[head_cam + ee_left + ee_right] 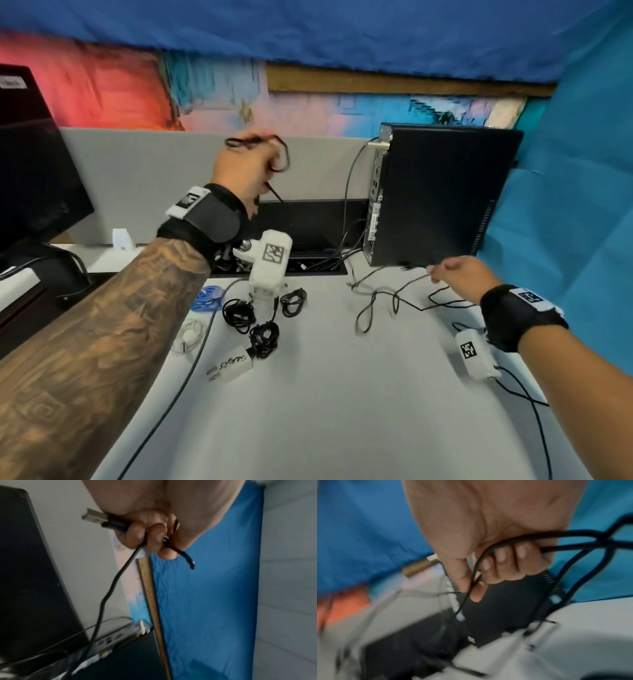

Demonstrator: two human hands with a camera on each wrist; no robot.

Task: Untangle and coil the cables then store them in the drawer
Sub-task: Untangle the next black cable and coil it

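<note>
A thin black cable (383, 301) is being worked above the white desk (342, 394), centre to right of the head view. The left hand (245, 169), raised at upper centre, is closed round a few gathered loops; in the left wrist view the fingers (137, 534) are seen curled about the strand with the USB plug (96, 516) protruding at upper left. The right hand (455, 274), at centre right just in front of the black computer tower (442, 195), pinches the same or a joining strand between thumb and curled fingers (501, 559); which of the two it is cannot be told. Slack lies in loose bends on the desk between the hands. Already bundled black cables (263, 335), a blue cable (209, 298) and a white charger (231, 366) lie at lower centre left. No drawer is visible. Judgement: the cable is light, limp and springy, with kinks likely to reopen; loops should be held at their crossing point, with strain taken on the plug body rather than the joint. Snagging on the tower's own leads is a risk.
</note>
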